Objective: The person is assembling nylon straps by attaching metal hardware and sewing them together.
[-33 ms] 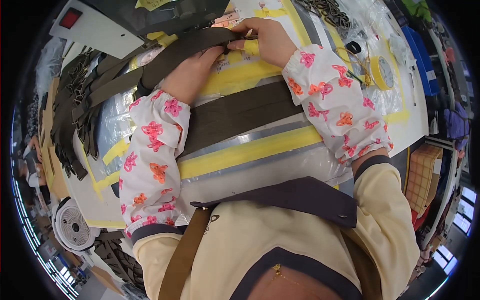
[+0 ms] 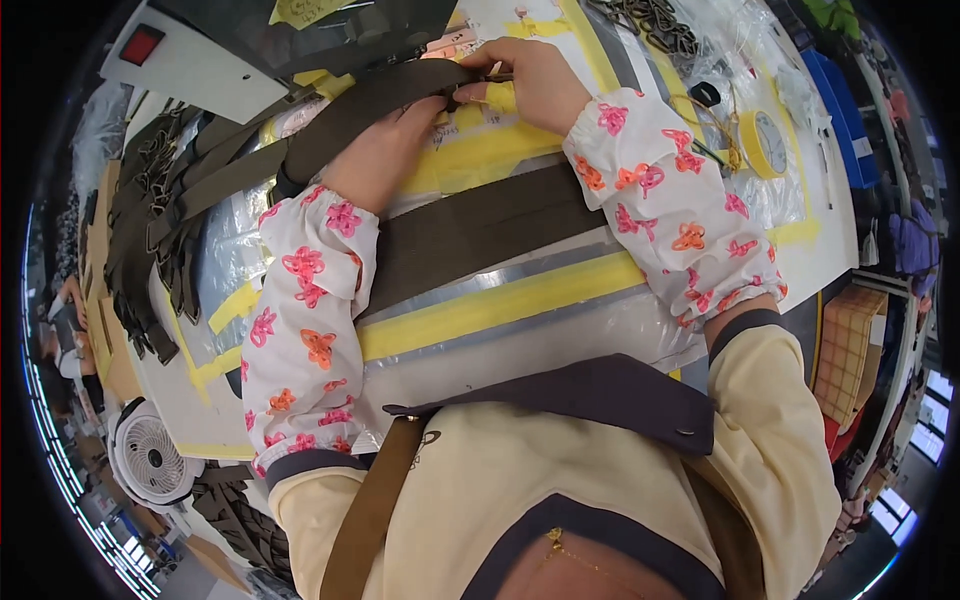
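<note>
Nothing's really moved since the earlier frame, both hands sit in the same spot on the same strap. The olive webbing strap (image 2: 370,105) runs from under the left hand (image 2: 385,150) up to the right hand (image 2: 535,80), lying across the yellow-taped work surface (image 2: 500,300) at the far side of the bench. Left hand is pressed down on the strap with fingers curled over it; right hand is pinching the strap's end, with what looks like a small dark fitting right at the fingertips, too small to say for sure. Risk-wise, I'd guess the strap could twist or slide out from between the two hands if the left one lets up, since the webbing looks slick and there's a long loose run hanging off to the left. A wider band of the same webbing (image 2: 480,230) lies between the forearms, nearer the body. Left of the left hand there's a pile of cut straps (image 2: 150,230). Beyond the hands, a grey box with a red square button (image 2: 140,45) and a yellow label (image 2: 300,10). Right of the right hand: a roll of yellow tape (image 2: 765,145) and clear plastic bags (image 2: 740,60).
</note>
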`<state>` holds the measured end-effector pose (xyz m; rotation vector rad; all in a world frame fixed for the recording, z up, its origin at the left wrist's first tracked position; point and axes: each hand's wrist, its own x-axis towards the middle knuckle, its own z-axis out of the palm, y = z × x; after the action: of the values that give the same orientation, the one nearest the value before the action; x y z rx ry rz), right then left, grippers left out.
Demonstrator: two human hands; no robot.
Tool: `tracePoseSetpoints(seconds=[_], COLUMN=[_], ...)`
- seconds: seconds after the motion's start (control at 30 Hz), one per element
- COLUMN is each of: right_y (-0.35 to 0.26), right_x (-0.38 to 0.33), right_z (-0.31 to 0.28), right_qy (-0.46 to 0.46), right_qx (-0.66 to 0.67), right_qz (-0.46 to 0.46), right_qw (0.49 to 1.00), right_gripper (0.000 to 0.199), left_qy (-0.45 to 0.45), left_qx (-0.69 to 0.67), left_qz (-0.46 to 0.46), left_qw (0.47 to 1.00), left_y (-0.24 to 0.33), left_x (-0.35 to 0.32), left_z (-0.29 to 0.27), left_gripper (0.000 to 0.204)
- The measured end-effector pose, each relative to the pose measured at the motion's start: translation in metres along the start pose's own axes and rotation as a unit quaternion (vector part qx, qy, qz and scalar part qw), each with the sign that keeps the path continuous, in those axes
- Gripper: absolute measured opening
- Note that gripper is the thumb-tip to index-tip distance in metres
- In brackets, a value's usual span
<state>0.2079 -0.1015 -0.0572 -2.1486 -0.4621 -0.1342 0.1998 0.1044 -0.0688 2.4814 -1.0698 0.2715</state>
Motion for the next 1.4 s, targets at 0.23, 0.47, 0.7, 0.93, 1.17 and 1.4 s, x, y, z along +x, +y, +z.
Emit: tracePoseSetpoints(seconds=[0.23,0.47,0.7,0.93,1.17,1.4], right_y=[0.003,0.004,-0.002,-0.008,-0.024,-0.014], right_x=[0.001,0.012,-0.006,-0.01,-0.011,-0.02], right_z=[0.004,0.004,0.017,0.017,0.021,0.021], right_qy=[-0.045,-0.079,-0.036,0.016,-0.039,0.021], right_qx=[-0.023,-0.079,-0.219,-0.234,-0.374,-0.293], right_qz=[-0.07,-0.133,-0.195,-0.266,-0.243,-0.213], right_qw=[0.996,0.985,0.955,0.935,0.894,0.932], right_gripper=[0.038,0.037,0.024,0.025,0.026,0.024], left_qy=[0.042,-0.077,-0.064,-0.133,0.123,0.066], left_qx=[0.043,-0.086,-0.084,-0.002,0.154,0.13], left_qz=[0.07,-0.016,-0.01,-0.11,0.14,0.136], left_qw=[0.996,0.993,0.994,0.985,0.97,0.98], left_y=[0.006,-0.003,-0.002,0.013,0.019,-0.011], left_x=[0.001,-0.001,-0.006,-0.004,-0.014,-0.004], left_z=[-0.02,-0.014,-0.014,-0.021,-0.025,-0.013], left_gripper=[0.02,0.027,0.028,0.027,0.03,0.03])
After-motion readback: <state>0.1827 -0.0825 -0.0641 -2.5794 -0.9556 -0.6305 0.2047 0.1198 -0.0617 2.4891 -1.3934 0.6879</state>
